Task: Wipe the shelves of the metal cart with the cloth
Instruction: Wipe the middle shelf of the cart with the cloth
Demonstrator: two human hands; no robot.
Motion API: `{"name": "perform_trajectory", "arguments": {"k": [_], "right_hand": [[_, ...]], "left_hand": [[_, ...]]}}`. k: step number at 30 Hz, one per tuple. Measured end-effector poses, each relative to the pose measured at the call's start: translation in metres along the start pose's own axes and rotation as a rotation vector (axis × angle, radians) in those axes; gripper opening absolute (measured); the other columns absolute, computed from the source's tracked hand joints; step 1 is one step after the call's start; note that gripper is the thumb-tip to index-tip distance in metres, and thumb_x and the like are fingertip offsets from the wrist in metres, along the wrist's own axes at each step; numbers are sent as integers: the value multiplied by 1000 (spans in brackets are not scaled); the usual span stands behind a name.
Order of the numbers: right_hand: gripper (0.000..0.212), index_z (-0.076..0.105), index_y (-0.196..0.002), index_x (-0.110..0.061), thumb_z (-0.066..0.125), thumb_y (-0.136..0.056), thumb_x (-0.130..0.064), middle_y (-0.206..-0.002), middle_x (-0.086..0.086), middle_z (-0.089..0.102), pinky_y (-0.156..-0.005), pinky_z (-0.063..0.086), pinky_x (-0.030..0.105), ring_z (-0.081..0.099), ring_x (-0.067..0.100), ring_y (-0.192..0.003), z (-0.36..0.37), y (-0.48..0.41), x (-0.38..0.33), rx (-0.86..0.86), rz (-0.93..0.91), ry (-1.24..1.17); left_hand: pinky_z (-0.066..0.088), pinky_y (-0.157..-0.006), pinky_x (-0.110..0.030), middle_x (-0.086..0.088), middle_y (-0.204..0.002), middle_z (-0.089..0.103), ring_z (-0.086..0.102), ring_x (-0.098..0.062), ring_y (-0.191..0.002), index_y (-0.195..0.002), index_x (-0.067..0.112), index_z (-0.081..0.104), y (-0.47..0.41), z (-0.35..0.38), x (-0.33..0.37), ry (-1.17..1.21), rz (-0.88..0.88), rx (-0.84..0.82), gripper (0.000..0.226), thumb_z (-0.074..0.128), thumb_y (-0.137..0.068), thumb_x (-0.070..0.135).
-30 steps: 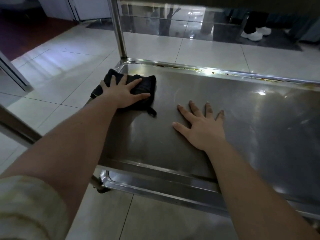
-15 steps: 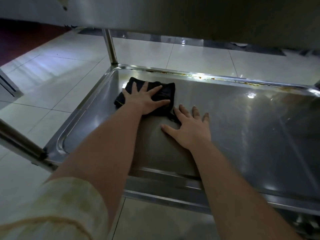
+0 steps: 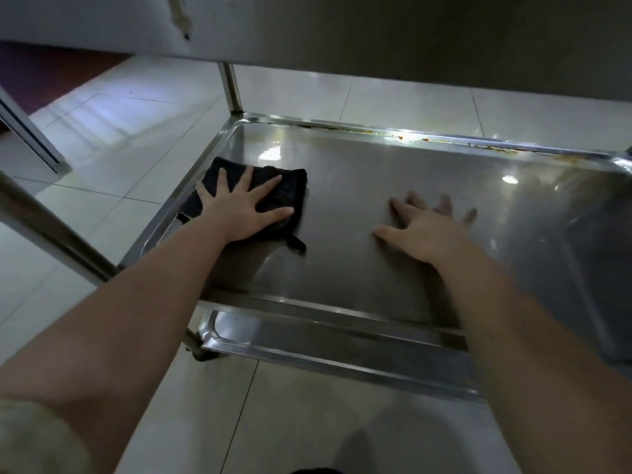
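the left hand [image 3: 244,208] is pressing flat on the black cloth [image 3: 294,193], fingers straight and spread wide, curling round nothing, with the thumb reaching toward the cloth's right edge. the right hand [image 3: 427,230] is resting palm down on the bare metal further right, its fingers also straight and fanned out, a little blurred, holding nothing; the two hands are sitting well apart. the cloth is lying folded into a rough square on the left part of the cart's middle shelf [image 3: 410,172], just beside the shelf's raised left rim, with a small loop [image 3: 297,242] sticking out at its near right corner. both bare forearms are reaching in over the near edge, and a pale sleeve [image 3: 30,436] is showing at the lower left. the shelf is glinting with spots of reflected light, and brownish rusty marks [image 3: 489,147] are running along its far rim. an upper shelf [image 3: 376,39] is hanging over the scene, with a round metal post [image 3: 231,87] standing at the far left corner and another post [image 3: 51,234] slanting past the near left. below the near edge a lower shelf [image 3: 342,347] is showing, and pale floor tiles [image 3: 102,138] are spreading around the cart
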State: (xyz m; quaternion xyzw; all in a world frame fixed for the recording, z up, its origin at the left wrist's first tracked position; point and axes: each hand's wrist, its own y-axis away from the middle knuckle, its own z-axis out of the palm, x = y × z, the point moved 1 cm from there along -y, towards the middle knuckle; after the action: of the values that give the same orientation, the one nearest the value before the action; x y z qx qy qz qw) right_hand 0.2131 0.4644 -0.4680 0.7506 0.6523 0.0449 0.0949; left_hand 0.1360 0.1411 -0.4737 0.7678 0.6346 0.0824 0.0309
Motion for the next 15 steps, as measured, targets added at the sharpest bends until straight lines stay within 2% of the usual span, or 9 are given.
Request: {"name": "perform_trajectory", "arguments": {"k": [2, 4, 8, 10, 12, 15], "right_hand": [[87, -2, -146, -59, 13, -69, -96, -162, -19, -6, -108, -1, 72, -5, 41, -148, 4, 16, 38, -46, 113, -6], [83, -8, -145, -60, 7, -71, -94, -162, -19, -12, -109, 2, 71, -6, 42, -148, 11, 30, 50, -43, 123, 5], [78, -6, -149, -55, 5, -79, -88, -163, -16, -10, -109, -2, 72, -6, 41, -148, 17, 32, 42, 31, 129, 13], [76, -5, -149, -55, 6, -80, -86, -163, -16, -8, -110, -2, 72, -7, 40, -149, 18, 34, 45, 41, 127, -1], [76, -4, -149, -55, 6, -80, -86, -163, -16, -7, -110, -3, 72, -7, 40, -149, 19, 34, 47, 36, 119, -15], [79, -3, -149, -55, 5, -77, -88, -163, -15, -6, -110, -4, 73, -7, 41, -149, 19, 35, 48, 33, 114, -25]], "left_hand": [[-12, -107, -72, 5, -165, -8, -14, -42, -147, -142, 67, -4, 2, 1, 13, 11, -31, -12, 103, -1, -46, 106], [-12, -106, -73, 4, -165, -9, -15, -43, -146, -142, 66, -5, 2, 3, 44, 28, -33, -41, 107, -2, -43, 106], [-11, -104, -76, 2, -165, -10, -17, -47, -145, -144, 63, -4, 9, 15, 144, -2, 114, -76, 98, 6, -55, 102], [-12, -104, -75, 2, -165, -10, -17, -46, -145, -144, 63, -4, 17, 20, 171, -3, 152, -62, 97, 6, -56, 101], [-12, -106, -73, 5, -165, -10, -16, -42, -147, -142, 66, -3, 26, 23, 159, 22, 162, -42, 97, 7, -53, 103], [-6, -109, -72, 10, -165, -7, -11, -38, -148, -136, 72, -7, 43, 22, 88, 28, 107, 5, 91, 9, -53, 105]]}}
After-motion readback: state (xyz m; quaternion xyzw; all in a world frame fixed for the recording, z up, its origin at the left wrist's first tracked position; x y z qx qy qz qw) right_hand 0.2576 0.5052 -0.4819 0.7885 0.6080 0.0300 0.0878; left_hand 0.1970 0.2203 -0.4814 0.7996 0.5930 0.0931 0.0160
